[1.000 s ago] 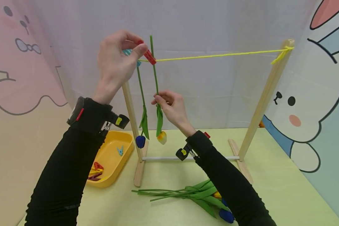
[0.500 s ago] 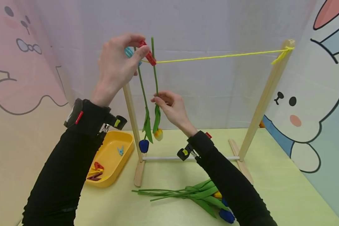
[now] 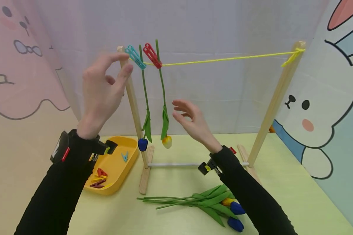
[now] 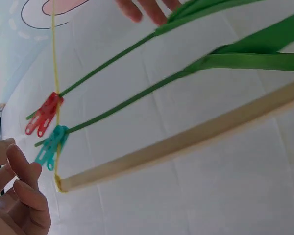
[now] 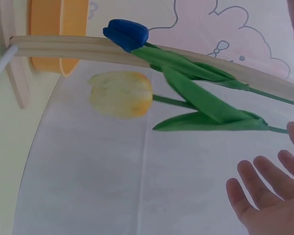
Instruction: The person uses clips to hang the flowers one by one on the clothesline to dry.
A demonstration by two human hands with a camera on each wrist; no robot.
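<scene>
Two artificial tulips hang head down from a yellow string [image 3: 223, 59]. A red clothespin [image 3: 152, 55] clips the stem of the yellow tulip [image 3: 167, 142], and a light blue clothespin [image 3: 136, 57] clips that of the blue tulip [image 3: 142, 144]. Left of the pins is my left hand [image 3: 104, 86], thumb and forefinger apart with nothing between them; in the left wrist view its fingers [image 4: 24, 169] overlap the blue pin's end. My right hand [image 3: 192, 122] holds nothing, its fingers loosely bent to the right of the yellow tulip's leaves; in the right wrist view its fingers [image 5: 262, 183] are spread.
Wooden posts [image 3: 264, 114] joined by a white bar [image 3: 173, 165] carry the string. A yellow tray [image 3: 122, 169] with several clothespins [image 3: 99, 176] stands at the left. More tulips [image 3: 194, 200] lie on the table in front, partly beside my right sleeve.
My left hand has let go of the red clothespin and moved left and down. The right hand has released the yellow tulip's stem and drawn back right. The tulips have swung slightly.
</scene>
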